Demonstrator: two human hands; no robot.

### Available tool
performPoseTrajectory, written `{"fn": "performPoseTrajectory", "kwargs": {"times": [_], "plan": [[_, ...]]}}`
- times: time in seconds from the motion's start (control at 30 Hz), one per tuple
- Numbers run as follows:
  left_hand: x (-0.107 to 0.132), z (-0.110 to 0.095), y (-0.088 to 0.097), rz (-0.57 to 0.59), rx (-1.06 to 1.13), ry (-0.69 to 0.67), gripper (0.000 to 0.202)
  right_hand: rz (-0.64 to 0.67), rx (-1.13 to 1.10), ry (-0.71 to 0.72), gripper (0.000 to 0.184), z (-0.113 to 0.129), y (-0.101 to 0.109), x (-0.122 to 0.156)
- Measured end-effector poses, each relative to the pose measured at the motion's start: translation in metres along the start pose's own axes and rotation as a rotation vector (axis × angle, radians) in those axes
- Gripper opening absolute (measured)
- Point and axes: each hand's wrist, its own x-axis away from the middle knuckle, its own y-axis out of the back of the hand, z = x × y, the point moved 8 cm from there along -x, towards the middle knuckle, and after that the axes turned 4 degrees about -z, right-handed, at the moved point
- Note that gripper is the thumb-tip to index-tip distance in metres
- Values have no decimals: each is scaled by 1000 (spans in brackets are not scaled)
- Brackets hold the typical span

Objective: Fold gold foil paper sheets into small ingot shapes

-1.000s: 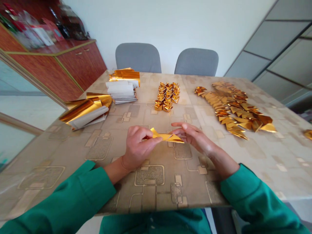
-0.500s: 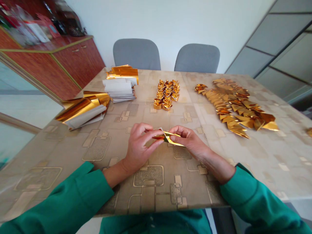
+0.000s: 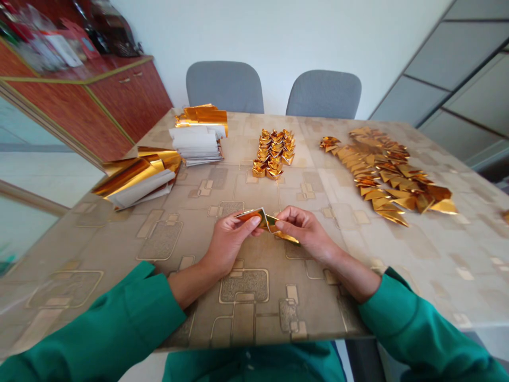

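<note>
A folded gold foil strip (image 3: pixel 262 216) is held at the near middle of the worktop (image 3: pixel 318 313), spanning the space between both hands. Its long axis runs left to right, slanting so that the right end points slightly toward the person and the left end sits a little farther off. Near its middle a pale edge stands up in a peak pointing away from the person. The left hand (image 3: pixel 230 239) pinches the left part between thumb and fingers; the right hand (image 3: pixel 304 229), fingers curled, grips the other part with thumb against forefinger. Beyond stands a cluster of gold folded pieces (image 3: pixel 274 153).
</note>
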Motion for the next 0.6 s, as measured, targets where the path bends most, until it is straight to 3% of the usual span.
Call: {"fn": "performPoseTrajectory", "kwargs": {"times": [0.27, 0.43, 0.6], "plan": [[4, 6, -10, 98, 44, 76, 35, -42, 62, 124, 29, 10, 4, -1], [5, 5, -6, 39, 18, 51, 25, -29, 120, 165, 24, 13, 1, 0], [5, 4, -6, 3, 182, 83, 31, -27, 74, 259, 20, 17, -4, 2]]}}
